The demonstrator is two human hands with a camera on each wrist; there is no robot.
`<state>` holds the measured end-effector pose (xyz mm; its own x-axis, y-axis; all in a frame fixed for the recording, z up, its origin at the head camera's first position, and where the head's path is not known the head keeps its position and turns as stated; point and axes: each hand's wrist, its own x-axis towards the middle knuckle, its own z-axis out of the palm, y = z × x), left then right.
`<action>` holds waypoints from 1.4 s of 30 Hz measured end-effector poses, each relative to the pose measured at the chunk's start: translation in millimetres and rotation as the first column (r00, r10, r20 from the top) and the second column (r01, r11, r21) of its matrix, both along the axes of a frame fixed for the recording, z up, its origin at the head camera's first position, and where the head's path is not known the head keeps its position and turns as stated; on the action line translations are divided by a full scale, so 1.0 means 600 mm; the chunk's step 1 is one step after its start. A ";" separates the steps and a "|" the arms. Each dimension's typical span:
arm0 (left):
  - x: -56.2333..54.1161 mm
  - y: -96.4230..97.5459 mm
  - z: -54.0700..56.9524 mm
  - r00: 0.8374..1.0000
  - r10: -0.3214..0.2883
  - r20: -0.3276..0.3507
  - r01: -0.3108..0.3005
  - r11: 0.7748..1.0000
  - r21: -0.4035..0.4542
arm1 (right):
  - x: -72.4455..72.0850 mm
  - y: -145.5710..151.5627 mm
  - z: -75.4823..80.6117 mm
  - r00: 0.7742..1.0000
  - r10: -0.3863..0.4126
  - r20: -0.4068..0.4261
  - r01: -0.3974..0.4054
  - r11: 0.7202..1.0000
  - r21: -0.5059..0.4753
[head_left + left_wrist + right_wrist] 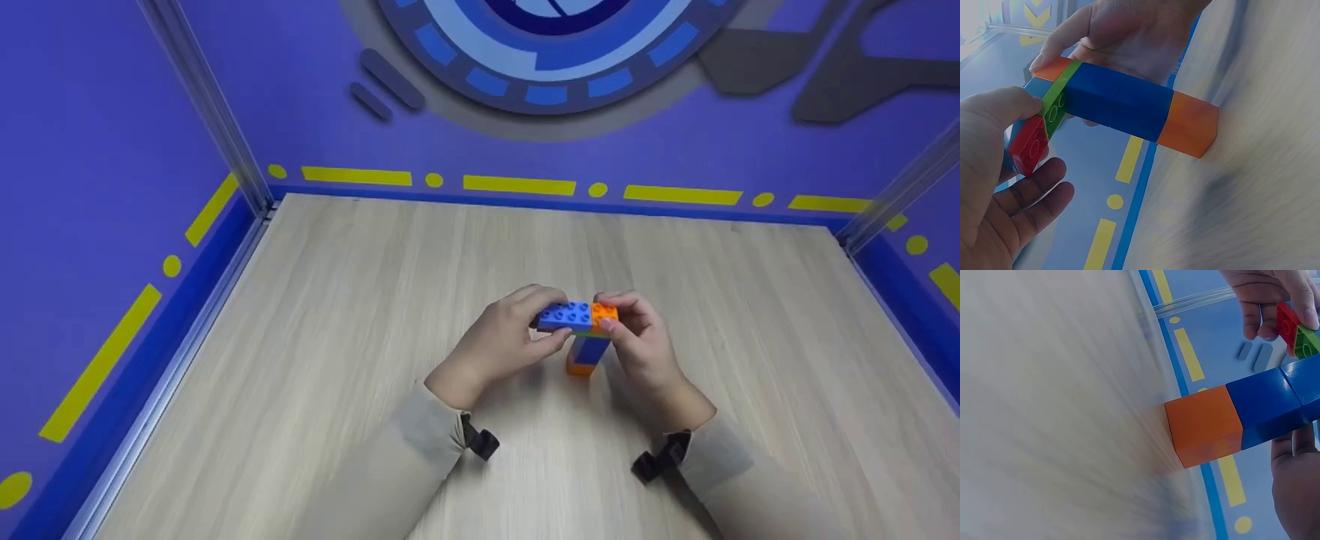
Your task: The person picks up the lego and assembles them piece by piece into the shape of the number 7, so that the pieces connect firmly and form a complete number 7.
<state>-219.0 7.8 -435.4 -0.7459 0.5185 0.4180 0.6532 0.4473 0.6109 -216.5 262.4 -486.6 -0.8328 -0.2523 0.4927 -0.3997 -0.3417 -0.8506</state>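
Over the middle of the table stands a column of toy building bricks, with an orange brick (1192, 124) at its foot and two dark blue bricks (1114, 101) above. A thin green brick (1055, 112) lies across the top and sticks out to the left, next to a red brick (1028, 145) whose hollow underside shows. On top are a studded blue brick (568, 316) and a small orange brick (604, 312). My left hand (501, 339) pinches the blue one's left end between thumb and fingers. With thumb and fingers, my right hand (649, 349) grips the small orange one.
The pale wood-grain table (360, 300) spreads around the bricks. Blue printed panels with yellow dashes (519, 185) wall it at the back and sides, joined by metal posts (217, 97). A black strap mount (480, 441) sits on each wrist.
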 end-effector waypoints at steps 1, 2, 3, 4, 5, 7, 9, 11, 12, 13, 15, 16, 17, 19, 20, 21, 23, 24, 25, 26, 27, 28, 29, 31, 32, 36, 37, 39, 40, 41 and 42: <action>0.001 0.001 0.000 1.000 0.003 -0.002 -0.003 1.000 0.000 | 0.000 0.000 -0.001 1.000 0.000 0.002 0.000 1.000 0.001; 0.001 0.001 0.000 1.000 0.006 -0.003 -0.006 1.000 0.001 | 0.000 0.001 -0.002 1.000 0.001 0.003 -0.001 1.000 0.001; 0.002 0.002 0.000 1.000 0.006 -0.003 -0.006 1.000 0.002 | -0.001 0.001 -0.002 1.000 0.006 0.001 -0.006 1.000 -0.003; 0.002 0.002 0.001 1.000 0.005 -0.002 -0.005 1.000 0.003 | -0.001 0.001 -0.003 1.000 0.009 -0.003 -0.009 1.000 -0.007; 0.003 0.002 0.000 1.000 0.002 0.000 -0.002 1.000 0.003 | -0.002 0.002 -0.004 1.000 0.011 -0.007 -0.011 1.000 -0.008; 0.003 0.003 -0.001 1.000 -0.004 0.004 0.004 1.000 0.004 | -0.001 0.001 -0.005 1.000 0.017 -0.019 -0.017 1.000 -0.019; 0.003 0.002 -0.002 1.000 -0.007 0.011 0.007 1.000 0.007 | -0.002 -0.001 -0.006 0.999 0.014 -0.029 -0.015 1.000 -0.023; 0.003 0.002 -0.003 1.000 -0.004 0.011 0.004 1.000 0.010 | -0.002 -0.005 -0.008 0.999 0.000 -0.035 -0.001 1.000 -0.024; 0.003 0.001 -0.004 1.000 -0.003 0.012 0.003 1.000 0.010 | -0.002 -0.007 -0.010 0.999 -0.007 -0.035 0.006 1.000 -0.026; 0.002 0.001 -0.003 1.000 -0.002 0.010 0.002 1.000 0.010 | -0.005 -0.010 -0.009 0.999 -0.013 -0.037 0.012 1.000 -0.029; 0.000 0.000 -0.001 1.000 0.001 0.005 -0.001 1.000 0.010 | -0.008 -0.014 -0.009 0.999 -0.022 -0.040 0.020 0.999 -0.040; -0.001 0.000 -0.001 1.000 -0.001 0.003 0.001 1.000 0.008 | -0.009 -0.015 -0.010 0.999 -0.022 -0.043 0.020 0.999 -0.049; -0.001 0.000 -0.001 1.000 -0.003 0.003 0.003 1.000 0.006 | -0.010 -0.016 -0.010 0.999 -0.020 -0.045 0.017 0.998 -0.058; -0.002 0.000 0.001 1.000 -0.007 0.000 0.007 1.000 0.005 | -0.013 -0.016 -0.011 0.999 -0.013 -0.050 0.009 0.997 -0.073; -0.002 0.000 0.001 1.000 -0.007 0.000 0.007 1.000 0.004 | -0.013 -0.016 -0.012 0.999 -0.009 -0.052 0.005 0.997 -0.078; -0.001 0.001 0.000 1.000 -0.008 0.001 0.008 1.000 0.004 | -0.013 -0.015 -0.013 0.999 -0.004 -0.052 0.000 0.997 -0.080; 0.000 0.001 0.000 1.000 -0.008 0.003 0.008 1.000 0.003 | -0.014 -0.014 -0.013 0.999 0.000 -0.047 -0.004 0.997 -0.079; 0.000 0.002 0.000 1.000 -0.007 0.002 0.007 1.000 0.002 | -0.013 -0.013 -0.014 0.999 0.002 -0.042 -0.005 0.997 -0.076; 0.001 0.002 0.000 1.000 -0.005 0.002 0.005 1.000 0.003 | -0.013 -0.012 -0.014 0.999 0.005 -0.038 -0.008 0.997 -0.077; 0.001 0.002 -0.001 1.000 -0.003 0.001 0.003 1.000 0.004 | -0.013 -0.012 -0.013 1.000 0.004 -0.029 -0.006 0.997 -0.074; 0.001 0.003 0.000 1.000 0.001 -0.002 -0.001 1.000 0.006 | -0.013 -0.012 -0.012 1.000 0.003 -0.021 -0.004 0.997 -0.072; 0.002 0.003 0.000 1.000 0.003 -0.004 -0.003 1.000 0.006 | -0.012 -0.012 -0.012 1.000 -0.002 -0.012 0.001 0.997 -0.072; 0.002 0.004 0.000 1.000 0.005 -0.008 -0.005 1.000 0.006 | -0.010 -0.012 -0.011 1.000 -0.006 -0.006 0.006 0.998 -0.070; 0.003 0.005 0.000 1.000 0.007 -0.012 -0.006 1.000 0.006 | -0.008 -0.012 -0.008 1.000 -0.011 0.001 0.011 0.997 -0.074; 0.003 0.006 0.001 1.000 0.007 -0.014 -0.007 1.000 0.005 | -0.007 -0.012 -0.006 1.000 -0.013 0.002 0.013 0.997 -0.074; 0.004 0.005 0.004 1.000 0.006 -0.014 -0.006 1.000 -0.004 | -0.004 -0.011 0.002 0.999 -0.035 -0.019 0.034 0.998 -0.053; 0.004 0.004 0.005 1.000 0.006 -0.014 -0.006 1.000 -0.009 | -0.004 -0.010 0.003 0.999 -0.044 -0.025 0.043 0.998 -0.044; 0.004 0.001 0.004 1.000 0.007 -0.008 -0.008 1.000 -0.026 | -0.003 -0.009 0.004 0.997 -0.072 -0.033 0.071 0.997 -0.009; 0.005 -0.001 0.003 1.000 0.007 -0.003 -0.007 0.999 -0.034 | -0.002 -0.008 0.004 0.996 -0.082 -0.038 0.083 0.997 0.007; 0.005 -0.003 0.002 1.000 0.008 0.001 -0.008 0.999 -0.042 | -0.002 -0.007 0.003 0.995 -0.091 -0.038 0.092 0.995 0.023; 0.005 -0.005 0.001 1.000 0.008 0.003 -0.008 0.999 -0.048 | -0.001 -0.006 0.002 0.994 -0.098 -0.038 0.099 0.994 0.037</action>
<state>-216.0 4.7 -435.0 -0.7516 0.5318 0.3903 0.6474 0.4814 0.5909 -217.1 258.8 -485.3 -0.8362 -0.1899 0.5145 -0.4607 -0.2659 -0.8468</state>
